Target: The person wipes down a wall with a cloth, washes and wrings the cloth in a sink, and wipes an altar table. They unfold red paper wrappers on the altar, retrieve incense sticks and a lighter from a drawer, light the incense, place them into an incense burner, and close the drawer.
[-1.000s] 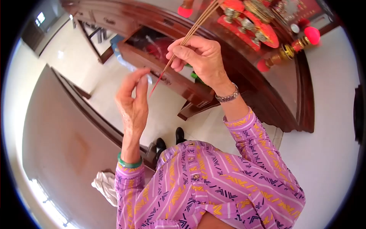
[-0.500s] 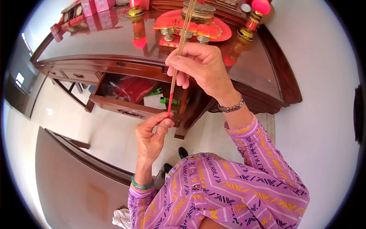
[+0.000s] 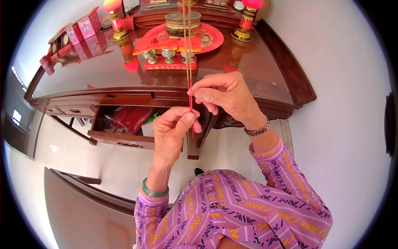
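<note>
Thin incense sticks (image 3: 188, 54), pale above and red at the lower ends, stand nearly upright in front of the altar table (image 3: 103, 79). My left hand (image 3: 174, 129) pinches the red ends between thumb and forefinger. Just above, my right hand (image 3: 228, 97) has its thumb and forefinger closed at the red part of the sticks, its other fingers curled. Beyond the sticks, three small metal cups (image 3: 168, 55) with red covers stand on a red base (image 3: 170, 65). Behind them a brass bowl (image 3: 182, 25) sits on a red round tray (image 3: 214, 38).
Two red-topped lamps (image 3: 119, 29) flank the tray, the other lamp (image 3: 245, 25) at right. Pink boxes (image 3: 88, 27) stand at the far left. Below, an open drawer (image 3: 120, 137) holds red packets and something green. A brown panel (image 3: 83, 211) is at lower left.
My left hand has risen along the sticks, and my right hand has shifted down to their red part. Hands are now closer together. The view has tilted, showing more of the tabletop.
</note>
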### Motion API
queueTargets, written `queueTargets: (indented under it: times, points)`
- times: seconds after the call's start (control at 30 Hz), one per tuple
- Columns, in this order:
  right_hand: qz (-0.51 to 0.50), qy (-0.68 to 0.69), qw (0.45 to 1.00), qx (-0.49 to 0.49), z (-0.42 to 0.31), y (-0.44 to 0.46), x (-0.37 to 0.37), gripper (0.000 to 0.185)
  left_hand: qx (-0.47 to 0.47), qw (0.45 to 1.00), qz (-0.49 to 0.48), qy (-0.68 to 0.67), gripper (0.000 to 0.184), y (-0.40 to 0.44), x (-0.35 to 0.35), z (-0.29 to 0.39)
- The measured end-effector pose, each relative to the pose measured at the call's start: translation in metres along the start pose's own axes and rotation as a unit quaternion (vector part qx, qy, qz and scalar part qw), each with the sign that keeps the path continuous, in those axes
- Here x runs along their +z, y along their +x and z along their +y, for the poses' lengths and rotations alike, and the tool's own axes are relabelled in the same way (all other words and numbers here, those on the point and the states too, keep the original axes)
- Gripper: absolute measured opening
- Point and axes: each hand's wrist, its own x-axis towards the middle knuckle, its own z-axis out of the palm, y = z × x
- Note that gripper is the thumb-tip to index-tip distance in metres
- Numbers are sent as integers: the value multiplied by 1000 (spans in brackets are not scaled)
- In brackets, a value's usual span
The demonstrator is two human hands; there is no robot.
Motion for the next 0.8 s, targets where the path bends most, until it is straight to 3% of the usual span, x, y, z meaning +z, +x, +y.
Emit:
queueTargets:
  times: [0.43, 0.8]
  points:
    - [89, -44, 995, -26, -11, 7, -4, 9, -2, 999, -36, 40, 12, 38, 13, 10]
    - [96, -38, 994, -30, 4, 11, -4, 11, -43, 996, -67, 35, 15, 39, 5, 7]
